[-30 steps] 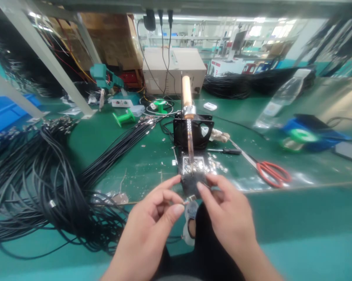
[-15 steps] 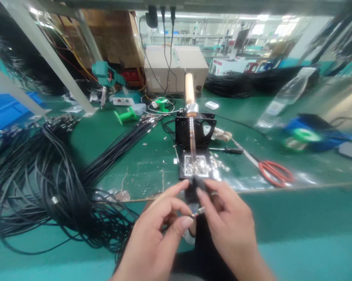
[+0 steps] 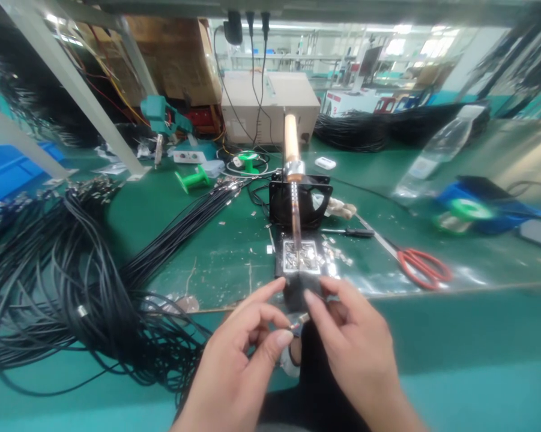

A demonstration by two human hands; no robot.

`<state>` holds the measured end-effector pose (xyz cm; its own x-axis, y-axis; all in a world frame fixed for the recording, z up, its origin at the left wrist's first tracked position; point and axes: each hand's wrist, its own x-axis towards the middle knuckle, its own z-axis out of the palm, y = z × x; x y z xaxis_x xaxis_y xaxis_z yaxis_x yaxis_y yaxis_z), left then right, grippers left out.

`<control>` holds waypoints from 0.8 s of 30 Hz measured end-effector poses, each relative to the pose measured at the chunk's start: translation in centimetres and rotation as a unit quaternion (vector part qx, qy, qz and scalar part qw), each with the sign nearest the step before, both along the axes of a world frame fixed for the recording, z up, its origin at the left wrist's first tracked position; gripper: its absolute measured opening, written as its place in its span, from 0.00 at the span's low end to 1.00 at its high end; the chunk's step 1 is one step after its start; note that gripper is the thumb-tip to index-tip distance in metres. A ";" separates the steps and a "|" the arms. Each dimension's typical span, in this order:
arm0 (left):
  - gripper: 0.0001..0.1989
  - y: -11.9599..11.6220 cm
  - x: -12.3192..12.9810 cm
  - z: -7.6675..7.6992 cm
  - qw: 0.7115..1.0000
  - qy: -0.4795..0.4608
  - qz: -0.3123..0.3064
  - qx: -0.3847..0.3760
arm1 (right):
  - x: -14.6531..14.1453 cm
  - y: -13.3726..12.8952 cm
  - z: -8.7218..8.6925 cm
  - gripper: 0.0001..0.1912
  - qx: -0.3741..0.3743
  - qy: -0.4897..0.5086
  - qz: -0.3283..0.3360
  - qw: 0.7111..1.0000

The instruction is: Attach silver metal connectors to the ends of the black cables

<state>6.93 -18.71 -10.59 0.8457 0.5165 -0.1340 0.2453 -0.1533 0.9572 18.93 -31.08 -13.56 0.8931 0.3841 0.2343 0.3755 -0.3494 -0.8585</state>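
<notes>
My left hand (image 3: 252, 342) is closed, thumb and index finger pinching a thin wire end (image 3: 292, 327) with a little red on it. Just past those fingertips is a small metal connector (image 3: 303, 318); whether it is joined to the wire cannot be made out. My right hand (image 3: 355, 330) is closed too, its thumb and index finger at the right edge of a dark block (image 3: 299, 291). Its other fingers are curled and partly hidden. Above the block, a soldering iron (image 3: 292, 144) with a wooden handle points down at a tray (image 3: 284, 257) of small metal bits.
A black fan (image 3: 277, 201) stands behind the iron. Black cables (image 3: 103, 282) heap up at left and hang over the bench edge. Red-handled scissors (image 3: 423, 268), a screwdriver (image 3: 358, 232), a plastic bottle (image 3: 441, 150) and a green spool (image 3: 471, 210) lie at right.
The metal connector has shifted slightly left and up and is tilted more. The dark block looks flatter and more squarely facing me. Both hands have barely moved.
</notes>
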 end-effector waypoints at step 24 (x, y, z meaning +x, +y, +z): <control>0.14 2.1 3.8 -0.7 0.991 0.046 -0.021 -0.126 | 7.5 -7.7 -0.4 0.21 -0.146 -0.007 -0.119 0.982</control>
